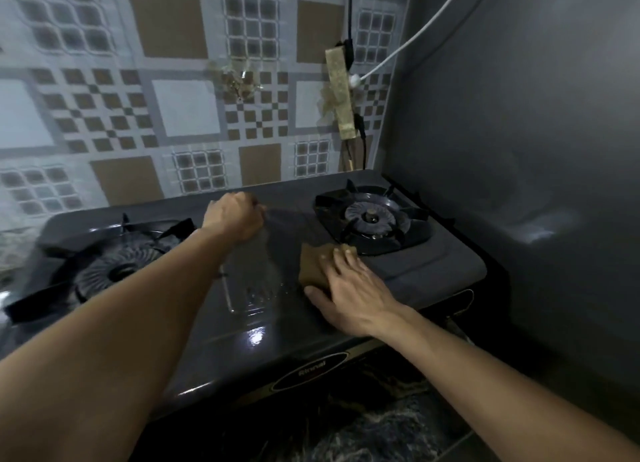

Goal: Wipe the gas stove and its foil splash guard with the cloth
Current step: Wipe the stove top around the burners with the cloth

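Right hand (pixel 349 288) has no real grip going: fingers are laid out mostly straight and flat, pressing a brownish cloth (pixel 317 262) down onto the gas stove (pixel 263 323), thumb stretched out along the near edge of the cloth. That's just right of the frame's centre, on the smooth dark strip between the two burners. The right forearm comes in from the lower right corner, wrist bent a little so the palm sits low over the stove top.

Left hand (pixel 233 217) is a different story: it's balled into a closed fist near the back edge of the stove, a bit left of centre. I can't tell if there's anything inside it; the view is blurry around the knuckles. The left arm runs long and straight from the lower left of the frame up to that spot, crossing over the front of the left burner (pixel 114 271).

The right burner (pixel 372 217) sits just beyond the cloth, its black grate close to the fingertips. The stove top is glossy, with a bright glare spot near the front edge. Behind it, in the upper left and middle, stands the patterned foil splash guard (pixel 138 115) with brown and grey squares. A plain grey wall (pixel 519 115) fills the right side, and a white cable (pixel 415 31) hangs across the upper right.
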The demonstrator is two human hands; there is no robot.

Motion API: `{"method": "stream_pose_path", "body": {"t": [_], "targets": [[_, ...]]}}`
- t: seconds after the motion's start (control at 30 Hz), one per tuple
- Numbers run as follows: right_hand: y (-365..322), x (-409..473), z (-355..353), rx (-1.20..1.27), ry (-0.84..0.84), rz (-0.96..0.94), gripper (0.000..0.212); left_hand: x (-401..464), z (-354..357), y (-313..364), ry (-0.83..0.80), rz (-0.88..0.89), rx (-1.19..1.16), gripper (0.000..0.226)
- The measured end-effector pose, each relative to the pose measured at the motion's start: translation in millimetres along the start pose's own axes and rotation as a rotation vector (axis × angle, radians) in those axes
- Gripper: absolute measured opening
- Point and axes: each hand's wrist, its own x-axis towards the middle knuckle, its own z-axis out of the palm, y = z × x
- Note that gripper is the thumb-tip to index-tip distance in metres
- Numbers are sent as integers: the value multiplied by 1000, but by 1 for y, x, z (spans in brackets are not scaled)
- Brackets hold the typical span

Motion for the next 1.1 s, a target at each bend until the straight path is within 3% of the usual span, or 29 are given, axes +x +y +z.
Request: {"method": "stream_pose_path", "body": {"t": [0.3,0.5,0.63,0.8,1.0,1.1], "targets": [[-26,136,-12,-5,-175,44,80,-18,0,-67,-67,-167,145,60],[-30,222,-17,-46,-239,141,88,-25,6,-69,77,-219,-51,63],[-45,263,-10,-88,-218,101,86,-30,1,-67,156,-246,-165,60],[-50,243,-3,-132,-187,-199,70,-31,-5,-62,140,-257,-204,61],[-70,111,13,-130,-47,-731,69,-29,-1,-69,190,-357,-334,54],[-62,50,10,-100,-82,-838,66,-29,0,-68,240,-388,-405,47]]}}
